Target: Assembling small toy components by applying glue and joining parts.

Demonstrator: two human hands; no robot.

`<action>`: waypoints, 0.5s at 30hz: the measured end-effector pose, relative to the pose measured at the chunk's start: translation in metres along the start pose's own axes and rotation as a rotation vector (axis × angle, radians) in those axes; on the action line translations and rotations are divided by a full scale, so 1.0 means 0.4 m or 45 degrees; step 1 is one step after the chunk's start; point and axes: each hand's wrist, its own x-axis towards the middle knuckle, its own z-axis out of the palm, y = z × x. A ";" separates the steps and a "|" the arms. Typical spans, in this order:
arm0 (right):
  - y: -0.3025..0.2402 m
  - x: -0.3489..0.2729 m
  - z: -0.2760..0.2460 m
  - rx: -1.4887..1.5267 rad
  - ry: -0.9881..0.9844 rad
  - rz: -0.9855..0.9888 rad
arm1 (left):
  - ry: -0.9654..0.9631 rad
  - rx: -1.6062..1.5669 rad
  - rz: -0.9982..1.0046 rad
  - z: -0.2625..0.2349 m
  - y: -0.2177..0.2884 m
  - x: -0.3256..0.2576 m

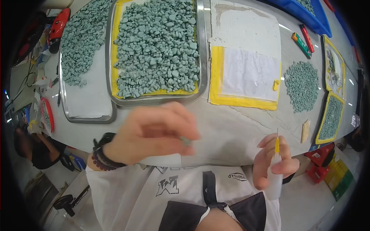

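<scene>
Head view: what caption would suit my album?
Left hand pinching a small green piece, right hand holding a needle-tipped bottle, heaped tray beyond.

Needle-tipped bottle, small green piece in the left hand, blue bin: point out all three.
Needle-tipped bottle [274, 181], head view: on its white body.
Small green piece [186, 141], head view: on its blurred visible part.
Blue bin [309, 20], head view: on its near wall.

Place: workshop, sm.-parts type. Shown by: your wide wk. table [227, 133], stocked w/ bulk grey-green pcs. [158, 46]; 1 metal tray [154, 101], heaped; 1 more tray [88, 101] to its L, part-covered; 1 loose pile [302, 86], your R; 1 blue bin [308, 20], upper R, w/ same pcs.; 1 yellow-edged board [216, 79]; 1 needle-tipped bottle [274, 183], your R hand [263, 165]; 1 other person [47, 152], far L.
</scene>
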 end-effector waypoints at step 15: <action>0.025 0.074 0.041 -0.023 -0.100 0.092 | -0.028 -0.084 0.121 -0.004 -0.180 0.136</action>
